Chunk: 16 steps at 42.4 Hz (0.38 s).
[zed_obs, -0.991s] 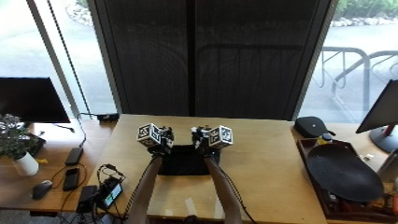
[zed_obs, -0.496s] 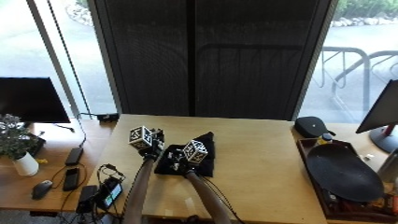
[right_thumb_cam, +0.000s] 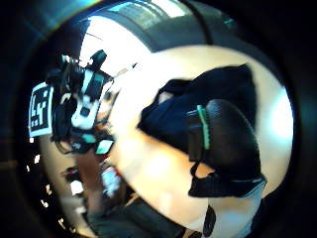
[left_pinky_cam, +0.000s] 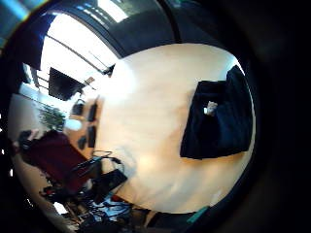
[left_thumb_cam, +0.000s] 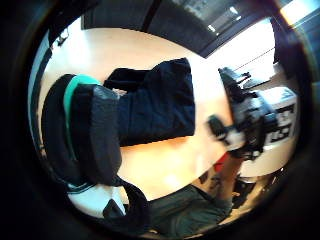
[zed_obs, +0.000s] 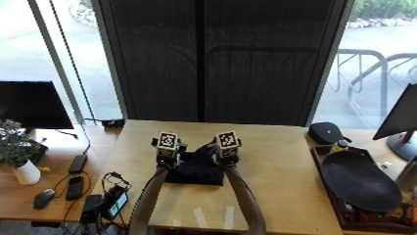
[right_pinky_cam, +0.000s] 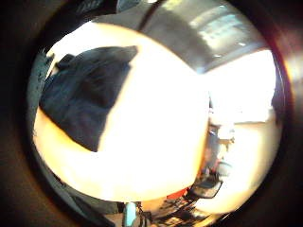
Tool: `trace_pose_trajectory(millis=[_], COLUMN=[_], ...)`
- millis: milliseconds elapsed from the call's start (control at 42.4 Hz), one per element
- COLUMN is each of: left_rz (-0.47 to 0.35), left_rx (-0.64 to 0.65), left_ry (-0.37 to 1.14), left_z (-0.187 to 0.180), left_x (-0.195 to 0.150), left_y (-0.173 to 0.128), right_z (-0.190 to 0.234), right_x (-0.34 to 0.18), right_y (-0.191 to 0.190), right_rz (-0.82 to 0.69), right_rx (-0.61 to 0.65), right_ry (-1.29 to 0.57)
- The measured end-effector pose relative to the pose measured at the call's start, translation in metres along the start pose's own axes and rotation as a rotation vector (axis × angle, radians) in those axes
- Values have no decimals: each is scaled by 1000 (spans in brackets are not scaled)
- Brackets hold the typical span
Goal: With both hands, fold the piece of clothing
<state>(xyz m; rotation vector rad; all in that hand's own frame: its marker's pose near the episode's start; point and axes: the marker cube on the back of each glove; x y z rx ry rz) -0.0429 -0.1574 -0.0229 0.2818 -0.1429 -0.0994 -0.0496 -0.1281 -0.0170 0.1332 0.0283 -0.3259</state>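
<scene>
A black garment (zed_obs: 194,171) lies folded into a small rectangle on the wooden table (zed_obs: 280,161). My left hand (zed_obs: 167,151) hovers over its left far corner and my right hand (zed_obs: 225,147) over its right far corner. The left little finger side palm view shows the garment (left_pinky_cam: 218,126) lying flat on the table, a small white tag on top. My left thumb (left_thumb_cam: 95,135) sits relaxed in front of the garment (left_thumb_cam: 155,105), not pinching it. The right thumb (right_thumb_cam: 223,134) also hangs free beside the cloth (right_thumb_cam: 168,116). Neither hand holds anything.
A side desk to the left carries a monitor (zed_obs: 33,105), a potted plant (zed_obs: 16,152), a mouse (zed_obs: 43,198), a phone (zed_obs: 75,185) and cables. To the right stand a black round dish (zed_obs: 358,181), a black case (zed_obs: 328,132) and another monitor (zed_obs: 401,122).
Half a second ago the right hand was crossed over the garment near the left hand. It has moved back to the right, and the garment lies folded between the hands.
</scene>
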Motion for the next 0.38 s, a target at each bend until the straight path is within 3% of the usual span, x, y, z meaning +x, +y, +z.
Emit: trace_pose_trajectory(millis=[47, 94, 189, 283, 378], left_rz=[27, 45, 60, 69, 78], left_rx=[12, 28, 61, 15, 1], left_ry=[-64, -100, -93, -66, -91], left_z=[-6, -9, -8, -15, -22], left_x=[7, 14, 29, 41, 45], left_y=[4, 4, 1, 11, 16], right_z=[-9, -20, -50, -77, -75], right_x=[26, 38, 59, 81, 73], right_y=[5, 11, 21, 19, 41], right_rz=[153, 224, 290, 325, 366], right_rx=[24, 50, 155, 325, 180], right_ry=[182, 248, 267, 337, 251])
